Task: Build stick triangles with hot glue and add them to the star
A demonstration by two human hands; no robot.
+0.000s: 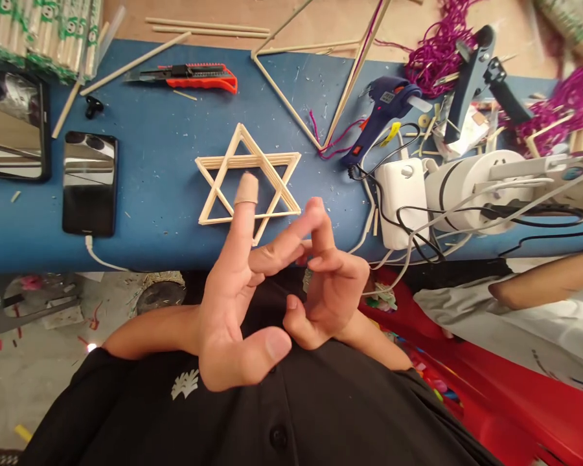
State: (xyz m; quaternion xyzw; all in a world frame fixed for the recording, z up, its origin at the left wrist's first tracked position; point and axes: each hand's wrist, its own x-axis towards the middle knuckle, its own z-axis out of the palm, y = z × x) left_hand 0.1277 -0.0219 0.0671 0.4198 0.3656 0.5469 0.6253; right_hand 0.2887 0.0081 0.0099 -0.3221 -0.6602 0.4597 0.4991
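Note:
Both hands are raised between my body and the blue table. My left hand [228, 291] has its fingers apart, thumb out and a tan bandage [247, 190] on one raised fingertip; it holds nothing. To its right, my right hand [337, 281] is loosely curled with thumb and fingers apart, also without any object. Fingers of the two hands overlap or meet between them; exact contact cannot be made out. Just beyond lies a six-pointed star of light wooden sticks [276, 160] on the blue surface, its lower edge partly hidden by my left hand.
Around the star are a red utility knife [201, 76], a blue glue gun [381, 110], a phone on a cable [90, 184], a larger stick frame [286, 100], purple yarn [442, 48] and a white power strip [401, 200] with tangled cords. Another person's arm [548, 281] is at right.

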